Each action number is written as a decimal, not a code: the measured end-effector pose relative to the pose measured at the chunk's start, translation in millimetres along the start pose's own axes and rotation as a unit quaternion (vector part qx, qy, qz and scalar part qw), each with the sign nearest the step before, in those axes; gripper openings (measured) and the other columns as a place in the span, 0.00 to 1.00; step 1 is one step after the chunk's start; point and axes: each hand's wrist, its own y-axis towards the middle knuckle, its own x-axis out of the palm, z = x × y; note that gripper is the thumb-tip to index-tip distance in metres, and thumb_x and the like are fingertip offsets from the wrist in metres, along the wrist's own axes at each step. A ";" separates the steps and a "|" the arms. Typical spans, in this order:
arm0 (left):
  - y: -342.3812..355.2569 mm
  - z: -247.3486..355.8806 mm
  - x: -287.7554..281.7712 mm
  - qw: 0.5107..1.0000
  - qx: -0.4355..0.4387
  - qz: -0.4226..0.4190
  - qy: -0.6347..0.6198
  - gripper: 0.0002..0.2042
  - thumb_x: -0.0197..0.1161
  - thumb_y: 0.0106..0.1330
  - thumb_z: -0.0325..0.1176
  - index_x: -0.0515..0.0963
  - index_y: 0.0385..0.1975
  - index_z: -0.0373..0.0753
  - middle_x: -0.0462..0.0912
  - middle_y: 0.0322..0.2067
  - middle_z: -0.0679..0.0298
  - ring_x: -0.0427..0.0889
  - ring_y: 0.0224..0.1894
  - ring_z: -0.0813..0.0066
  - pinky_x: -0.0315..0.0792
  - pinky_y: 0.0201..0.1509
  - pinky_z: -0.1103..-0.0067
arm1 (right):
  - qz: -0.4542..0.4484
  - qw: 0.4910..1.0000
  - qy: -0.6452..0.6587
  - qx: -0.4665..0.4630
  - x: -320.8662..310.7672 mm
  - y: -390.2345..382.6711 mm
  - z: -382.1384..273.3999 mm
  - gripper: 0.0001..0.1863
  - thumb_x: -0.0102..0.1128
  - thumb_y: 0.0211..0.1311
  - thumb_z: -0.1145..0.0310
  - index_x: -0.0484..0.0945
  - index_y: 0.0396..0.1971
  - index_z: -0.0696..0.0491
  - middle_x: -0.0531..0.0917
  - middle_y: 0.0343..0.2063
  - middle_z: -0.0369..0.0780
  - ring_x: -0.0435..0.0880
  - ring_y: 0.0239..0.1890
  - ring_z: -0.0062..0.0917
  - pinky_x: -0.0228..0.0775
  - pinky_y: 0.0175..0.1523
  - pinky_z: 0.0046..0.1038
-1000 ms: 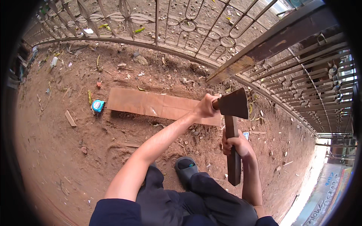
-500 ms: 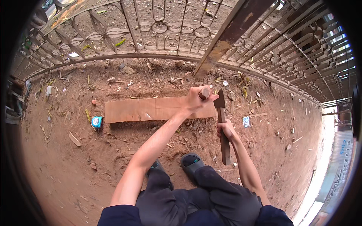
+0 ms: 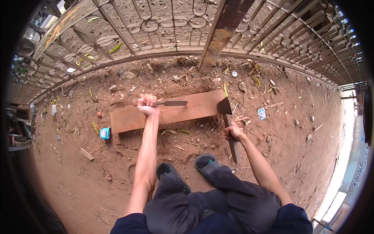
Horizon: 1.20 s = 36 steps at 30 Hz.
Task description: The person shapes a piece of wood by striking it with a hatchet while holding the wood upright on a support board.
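A long reddish-brown board [image 3: 198,97] lies crosswise on the dirt in front of me. My left hand [image 3: 149,104] is closed round the handle of a flat chisel-like tool [image 3: 175,103], held horizontally above the board, its flat end pointing right. My right hand [image 3: 234,132] grips the dark wooden shaft of an axe [image 3: 233,149]; its broad dark head [image 3: 223,106] is at the board's right end. A turquoise tape measure [image 3: 104,133] rests on the ground beside the board's left end.
An ornate metal fence [image 3: 150,26] curves along the far side, with a rusty post [image 3: 214,43] behind the board. Wood scraps [image 3: 87,153], stones and leaves litter the dirt. My sandalled feet [image 3: 205,166] are below the board. A corrugated sheet [image 3: 357,160] stands at right.
My left hand has swung left and down with the tool, now lying horizontal over the board. My right hand and axe have lowered slightly. The board's right end sits higher in the picture.
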 end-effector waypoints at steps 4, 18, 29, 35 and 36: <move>-3.1 31.0 6.9 0.991 0.056 0.070 -0.102 0.12 0.52 0.52 0.32 0.57 0.12 0.48 0.54 0.09 0.75 0.52 0.12 0.84 0.53 0.18 0.83 | -0.035 0.999 -0.003 0.014 -11.6 0.3 -5.2 0.06 0.48 0.45 0.82 0.65 0.19 0.54 0.66 0.12 0.36 0.65 0.12 0.23 0.58 0.17 0.29; -35.0 -74.2 78.7 0.985 -0.023 -0.151 0.079 0.12 0.50 0.54 0.29 0.56 0.13 0.45 0.56 0.08 0.70 0.53 0.10 0.81 0.57 0.16 0.79 | -0.065 0.997 0.046 -0.016 -6.2 -0.1 1.5 0.06 0.50 0.48 0.81 0.65 0.24 0.54 0.65 0.14 0.36 0.64 0.13 0.23 0.57 0.19 0.28; -40.9 -74.6 83.8 0.976 -0.044 -0.194 0.085 0.11 0.50 0.54 0.28 0.57 0.14 0.43 0.58 0.09 0.69 0.56 0.11 0.80 0.58 0.17 0.78 | -0.065 0.998 0.027 -0.001 -10.8 1.8 0.1 0.08 0.49 0.38 0.81 0.63 0.21 0.54 0.63 0.14 0.37 0.62 0.13 0.24 0.56 0.20 0.27; -63.7 -92.4 104.6 0.960 -0.062 -0.251 0.106 0.09 0.54 0.57 0.21 0.64 0.18 0.38 0.65 0.13 0.70 0.60 0.12 0.84 0.60 0.17 0.81 | -0.076 0.997 0.019 -0.012 -14.4 6.3 3.7 0.07 0.50 0.44 0.82 0.66 0.24 0.55 0.65 0.14 0.36 0.63 0.13 0.23 0.57 0.20 0.28; -65.6 -97.7 107.8 0.960 -0.063 -0.243 0.127 0.08 0.55 0.57 0.20 0.65 0.19 0.37 0.66 0.13 0.69 0.63 0.12 0.85 0.60 0.16 0.82 | -0.075 0.997 0.024 -0.013 -13.2 3.8 1.6 0.07 0.50 0.44 0.82 0.66 0.25 0.55 0.66 0.14 0.36 0.63 0.13 0.23 0.57 0.20 0.28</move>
